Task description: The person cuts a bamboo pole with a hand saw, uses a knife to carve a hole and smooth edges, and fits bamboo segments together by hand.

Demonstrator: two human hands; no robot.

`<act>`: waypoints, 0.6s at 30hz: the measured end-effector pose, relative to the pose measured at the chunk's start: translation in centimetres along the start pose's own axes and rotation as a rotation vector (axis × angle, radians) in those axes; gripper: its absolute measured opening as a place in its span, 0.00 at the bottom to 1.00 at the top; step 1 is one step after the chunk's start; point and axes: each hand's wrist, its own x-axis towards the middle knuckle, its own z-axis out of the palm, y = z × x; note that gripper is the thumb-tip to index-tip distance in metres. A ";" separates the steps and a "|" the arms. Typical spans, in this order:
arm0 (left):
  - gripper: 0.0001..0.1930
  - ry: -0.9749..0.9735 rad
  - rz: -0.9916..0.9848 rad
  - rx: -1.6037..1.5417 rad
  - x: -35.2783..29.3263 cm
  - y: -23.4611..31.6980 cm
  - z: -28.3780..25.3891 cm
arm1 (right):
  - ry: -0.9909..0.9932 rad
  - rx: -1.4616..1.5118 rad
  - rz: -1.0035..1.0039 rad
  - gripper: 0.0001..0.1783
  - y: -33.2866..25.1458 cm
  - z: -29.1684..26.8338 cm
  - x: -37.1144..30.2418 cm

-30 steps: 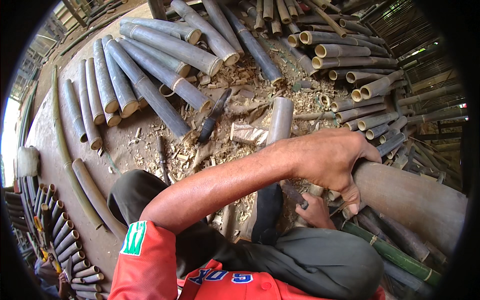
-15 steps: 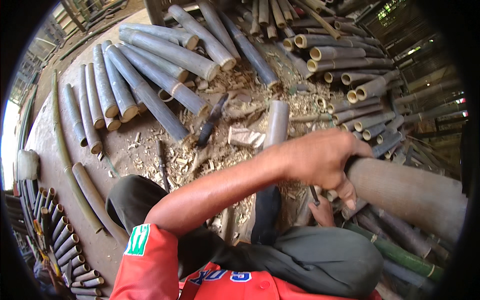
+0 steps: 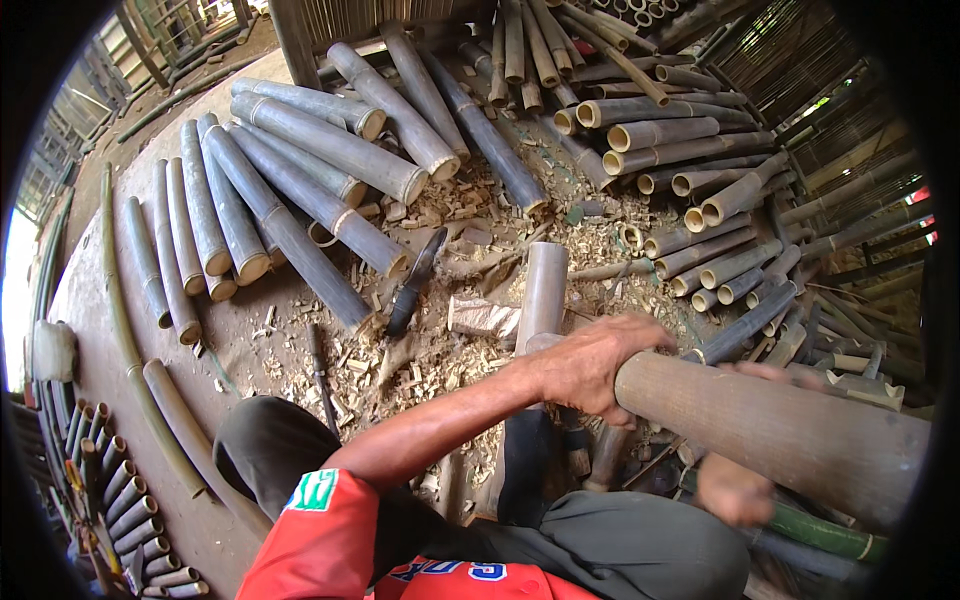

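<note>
My left hand (image 3: 598,370) is closed round the narrow end of a thick brown wooden club (image 3: 770,425), whose wide part reaches right and toward me. A rounded tip shows just left of that hand. Under the club, my right hand (image 3: 738,490) looks like a fist, smeared by motion; anything in it is hidden. A pale, skin-coloured blur (image 3: 775,374) lies along the club's far side, too smeared to name. Beyond my left forearm a smooth bamboo tube (image 3: 543,285) points away from me, beside a pale carved piece (image 3: 484,317).
Cut bamboo tubes (image 3: 325,140) fan out at the far left, and more tubes (image 3: 680,150) are stacked at the right. Wood chips (image 3: 375,350) cover the ground. A dark long tool (image 3: 412,290) and a thin rod (image 3: 321,370) lie among them. A green pole (image 3: 830,532) is near my right knee.
My left hand has moved left and slightly nearer with the club. My right hand has shifted right and toward me; the thin dark tool seen in it before is out of sight.
</note>
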 end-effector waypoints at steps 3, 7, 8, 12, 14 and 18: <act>0.30 -0.101 -0.342 -0.171 -1.0 0.0 0.3 | 0.280 0.366 -0.193 0.59 -6.0 5.3 3.5; 0.27 0.037 -0.301 -0.145 -0.7 1.0 1.2 | 0.348 0.221 -0.089 0.57 -6.0 3.5 3.5; 0.27 0.097 -0.294 -0.108 -0.8 1.2 1.3 | 0.319 0.211 -0.083 0.55 -5.9 2.9 3.5; 0.28 0.281 -0.304 -0.027 -1.5 1.8 3.1 | -0.020 0.443 -0.179 0.50 -5.3 0.3 5.3; 0.28 0.322 -0.329 -0.001 -1.2 2.2 3.4 | -0.054 0.533 -0.203 0.52 -4.6 -0.1 5.4; 0.27 0.198 -0.254 -0.055 -0.6 1.2 2.1 | 0.041 0.396 -0.049 0.54 -5.6 -1.2 4.4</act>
